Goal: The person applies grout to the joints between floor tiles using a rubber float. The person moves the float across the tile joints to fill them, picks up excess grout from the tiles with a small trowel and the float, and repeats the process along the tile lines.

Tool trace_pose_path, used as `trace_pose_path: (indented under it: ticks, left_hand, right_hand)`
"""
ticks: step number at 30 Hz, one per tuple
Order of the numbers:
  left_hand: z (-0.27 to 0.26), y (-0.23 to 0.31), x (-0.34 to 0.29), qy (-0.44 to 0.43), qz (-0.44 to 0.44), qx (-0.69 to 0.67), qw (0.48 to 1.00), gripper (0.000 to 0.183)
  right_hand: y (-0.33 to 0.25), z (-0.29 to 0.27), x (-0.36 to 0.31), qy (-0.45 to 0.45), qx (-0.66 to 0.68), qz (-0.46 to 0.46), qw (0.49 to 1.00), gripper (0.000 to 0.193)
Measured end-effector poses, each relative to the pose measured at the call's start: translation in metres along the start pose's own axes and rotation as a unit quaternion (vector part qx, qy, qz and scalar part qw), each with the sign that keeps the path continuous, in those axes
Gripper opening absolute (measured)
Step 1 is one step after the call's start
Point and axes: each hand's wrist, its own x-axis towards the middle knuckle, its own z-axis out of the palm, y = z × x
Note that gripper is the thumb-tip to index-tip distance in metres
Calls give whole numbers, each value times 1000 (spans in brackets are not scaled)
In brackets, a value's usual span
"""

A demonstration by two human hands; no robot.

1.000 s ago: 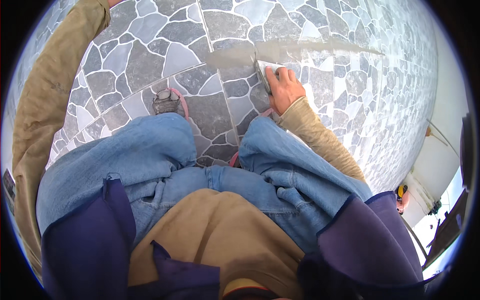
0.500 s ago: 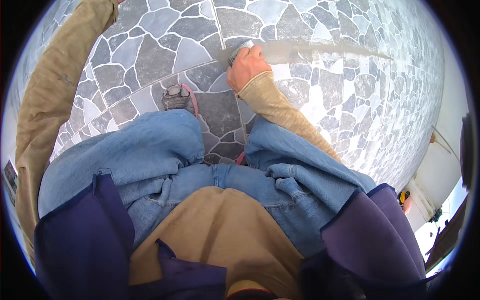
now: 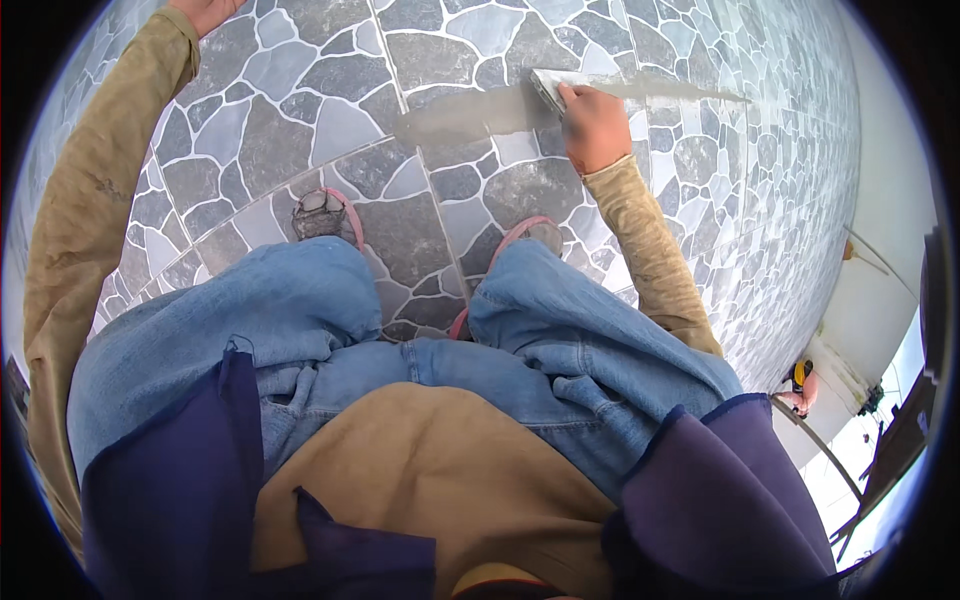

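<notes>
My right hand (image 3: 598, 130) grips a flat-bladed grout scraper (image 3: 552, 88), its pale edge tilted against the tiled floor. A wet grey band of grout (image 3: 465, 118) lies on the tiles to the left of the blade. More of the smear (image 3: 680, 90) runs on to the right beyond my hand and thins out to a point. At the far left, my left hand (image 3: 205, 12) is cut off by the top edge of the picture, so its fingers are mostly hidden.
Stone-patterned grey floor tiles (image 3: 290, 130) with white lines spread around me. My sandalled feet, the left foot (image 3: 325, 215) and the right foot (image 3: 540, 235), rest on them near the band. At the far right runs a pale wall (image 3: 870, 280), with a person (image 3: 800, 390) farther back.
My right hand has swept the scraper to the right, and a longer grey band shows on its left. The view has shifted a little; more of my left hand and my right foot now shows.
</notes>
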Motion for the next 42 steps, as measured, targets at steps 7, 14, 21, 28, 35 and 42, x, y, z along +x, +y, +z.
trace_pose_path:
  ticks: [7,14,21,28,35,42]
  left_hand:
    - [-13,6,-10,20,6,4,1000,51]
    - [1,-3,1,9,-9,1,1000,48]
    - [4,2,-8,20,-10,19,1000,45]
    - [15,5,-1,29,-21,47,998,43]
    - [6,6,13,83,-18,85,993,40]
    - [-12,26,8,93,0,47,995,35]
  right_hand:
    - [-32,-18,-51,-141,70,19,987,59]
    - [36,2,6,-58,-33,210,975,39]
    - [-85,16,47,-87,80,217,969,38]
    - [-218,31,65,-140,163,140,967,39]
    - [-120,-4,80,-260,624,353,647,28]
    - [97,-102,19,-92,620,371,685,23]
